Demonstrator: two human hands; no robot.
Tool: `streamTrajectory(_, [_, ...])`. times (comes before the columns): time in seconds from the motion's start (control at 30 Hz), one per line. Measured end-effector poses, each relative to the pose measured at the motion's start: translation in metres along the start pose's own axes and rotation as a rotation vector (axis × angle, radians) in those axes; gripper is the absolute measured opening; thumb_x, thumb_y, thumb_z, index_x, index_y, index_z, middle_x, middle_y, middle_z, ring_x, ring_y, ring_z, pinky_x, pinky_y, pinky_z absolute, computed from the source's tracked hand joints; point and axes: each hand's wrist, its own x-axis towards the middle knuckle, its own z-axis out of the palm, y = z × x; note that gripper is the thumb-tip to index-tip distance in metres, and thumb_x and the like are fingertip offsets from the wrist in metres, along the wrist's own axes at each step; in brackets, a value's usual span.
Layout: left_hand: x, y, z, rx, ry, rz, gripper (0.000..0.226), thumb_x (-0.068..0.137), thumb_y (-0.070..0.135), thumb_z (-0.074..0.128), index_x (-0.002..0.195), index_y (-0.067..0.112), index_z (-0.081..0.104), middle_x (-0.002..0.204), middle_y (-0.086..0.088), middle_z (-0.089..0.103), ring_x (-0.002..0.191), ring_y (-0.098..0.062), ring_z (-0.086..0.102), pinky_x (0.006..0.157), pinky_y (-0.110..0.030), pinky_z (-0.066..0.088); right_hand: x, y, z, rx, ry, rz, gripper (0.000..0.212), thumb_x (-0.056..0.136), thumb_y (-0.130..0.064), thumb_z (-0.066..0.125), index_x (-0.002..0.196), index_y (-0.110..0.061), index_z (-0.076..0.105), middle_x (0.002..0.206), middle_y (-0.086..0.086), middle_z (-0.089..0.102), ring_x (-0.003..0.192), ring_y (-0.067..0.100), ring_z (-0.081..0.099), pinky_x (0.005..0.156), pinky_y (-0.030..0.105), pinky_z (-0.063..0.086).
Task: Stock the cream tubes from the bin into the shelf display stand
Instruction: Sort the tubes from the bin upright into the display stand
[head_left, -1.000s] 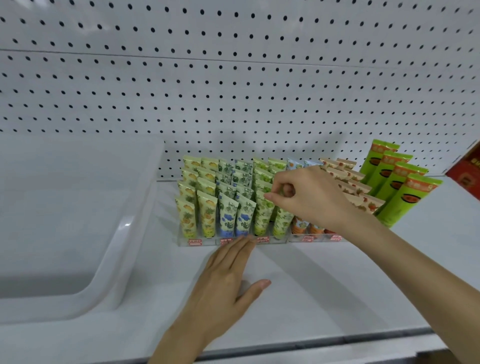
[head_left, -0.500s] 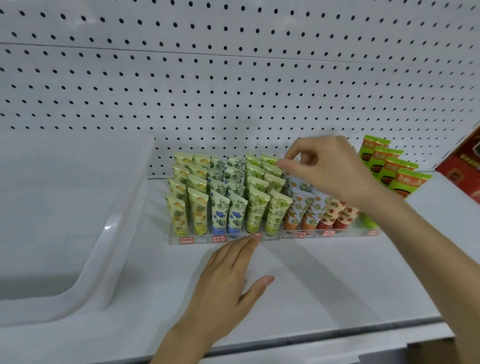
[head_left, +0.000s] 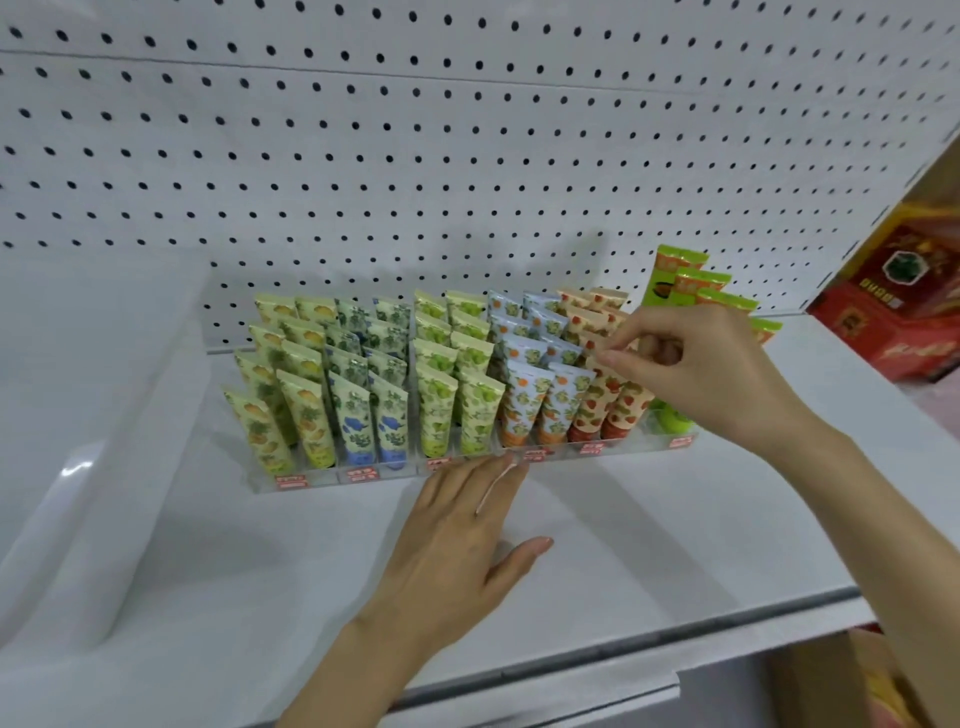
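Observation:
A clear display stand (head_left: 322, 480) on the white shelf holds upright cream tubes in rows: yellow (head_left: 306, 415), blue-flower (head_left: 358, 421), green (head_left: 436, 410), orange-print (head_left: 524, 405) and strawberry-print (head_left: 623, 410). My right hand (head_left: 696, 364) reaches in from the right. Its thumb and forefinger pinch the top crimp of a strawberry-print tube in a middle row. My left hand (head_left: 462, 540) lies flat on the shelf with fingers spread, its fingertips touching the stand's front edge. The white bin (head_left: 104, 415) sits at the left; its inside is out of sight.
Taller bright-green tubes (head_left: 675, 280) stand behind my right hand at the stand's right end. A red box (head_left: 904, 291) sits on the neighbouring shelf at far right. White pegboard (head_left: 467, 156) backs the shelf. The shelf's front lip (head_left: 571, 670) runs below my left wrist.
My right hand has moved rightward along the rows, from the green tubes past the orange-print ones to the strawberry-print tubes. My left hand has stayed flat at the stand's front.

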Motion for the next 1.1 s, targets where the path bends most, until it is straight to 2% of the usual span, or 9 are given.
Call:
streamTrajectory(0.17, [0.001, -0.002, 0.001, 0.006, 0.008, -0.024, 0.061, 0.097, 0.058, 0.027, 0.138, 0.016, 0.044, 0.141, 0.000, 0.050, 0.129, -0.019, 0.044, 0.107, -0.035, 0.027, -0.004, 0.008, -0.008, -0.025, 0.104, -0.014, 0.008, 0.082, -0.029, 0.071, 0.075, -0.026, 0.069, 0.052, -0.010, 0.053, 0.057, 0.005, 0.049, 0.052, 0.018, 0.035])
streamTrajectory(0.27, [0.002, -0.003, 0.003, 0.009, 0.002, -0.030, 0.062, 0.097, 0.058, 0.029, 0.138, 0.015, 0.046, 0.142, -0.002, 0.049, 0.130, -0.020, 0.044, 0.107, -0.036, 0.028, -0.009, 0.015, -0.017, -0.077, 0.131, -0.014, 0.007, 0.082, -0.030, 0.070, 0.077, -0.024, 0.069, 0.054, -0.009, 0.053, 0.061, 0.011, 0.049, 0.055, 0.029, 0.041])
streamTrajectory(0.37, [0.002, -0.003, 0.003, 0.022, 0.007, -0.026, 0.061, 0.096, 0.057, 0.030, 0.137, 0.014, 0.048, 0.141, -0.002, 0.050, 0.129, -0.021, 0.043, 0.107, -0.037, 0.028, -0.014, 0.022, -0.025, -0.094, 0.145, -0.010, 0.007, 0.081, -0.033, 0.068, 0.075, -0.029, 0.067, 0.054, -0.010, 0.053, 0.064, 0.012, 0.050, 0.055, 0.031, 0.042])
streamTrajectory(0.47, [0.002, -0.003, 0.004, 0.032, 0.005, -0.028, 0.060, 0.096, 0.057, 0.032, 0.136, 0.015, 0.048, 0.141, -0.002, 0.050, 0.129, -0.020, 0.043, 0.107, -0.037, 0.028, -0.019, 0.028, -0.028, -0.091, 0.129, 0.011, 0.009, 0.078, -0.039, 0.066, 0.075, -0.031, 0.066, 0.055, -0.009, 0.054, 0.066, 0.012, 0.051, 0.055, 0.030, 0.043])
streamTrajectory(0.77, [0.002, -0.003, 0.003, 0.050, -0.021, -0.034, 0.063, 0.097, 0.059, 0.027, 0.137, 0.015, 0.048, 0.142, -0.002, 0.049, 0.129, -0.020, 0.042, 0.109, -0.035, 0.026, -0.021, 0.035, -0.017, -0.129, 0.062, 0.068, 0.005, 0.081, -0.033, 0.069, 0.081, -0.028, 0.067, 0.055, -0.011, 0.052, 0.058, 0.006, 0.049, 0.055, 0.027, 0.035])
streamTrajectory(1.1, [0.003, -0.003, 0.004, 0.024, -0.016, -0.040, 0.062, 0.097, 0.059, 0.027, 0.138, 0.016, 0.046, 0.142, -0.001, 0.048, 0.130, -0.019, 0.041, 0.108, -0.034, 0.026, -0.019, 0.040, -0.002, -0.179, 0.035, 0.107, 0.008, 0.085, -0.028, 0.069, 0.079, -0.022, 0.068, 0.056, -0.008, 0.056, 0.056, 0.011, 0.053, 0.052, 0.026, 0.033])
